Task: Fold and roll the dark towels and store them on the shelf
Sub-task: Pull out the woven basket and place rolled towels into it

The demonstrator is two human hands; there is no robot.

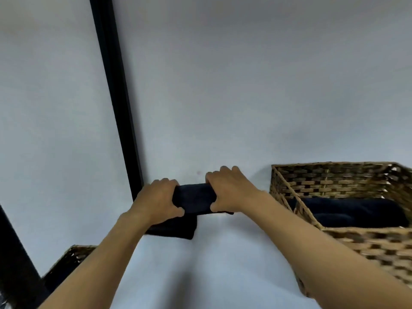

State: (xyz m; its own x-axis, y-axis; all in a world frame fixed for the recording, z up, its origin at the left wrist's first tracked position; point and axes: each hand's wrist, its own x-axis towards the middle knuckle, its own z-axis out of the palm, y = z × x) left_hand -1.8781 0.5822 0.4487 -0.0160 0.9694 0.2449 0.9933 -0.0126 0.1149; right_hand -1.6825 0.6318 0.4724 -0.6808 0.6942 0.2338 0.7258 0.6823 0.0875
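A plain, pale grey-white wall point(245, 74) fills most of the view under soft, even light. A black post point(116, 103) runs down it on the left to the back of the white shelf point(223, 264), and a second black bar point(15, 259) crosses the lower left corner. A wicker basket point(334, 181) with a slanted divider stands on the shelf at the right, against the wall, and the corner of another basket point(73, 255) shows low on the left.

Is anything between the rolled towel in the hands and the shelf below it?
Yes: another dark towel lies on the shelf right under the rolled towel that the left hand and right hand grip.
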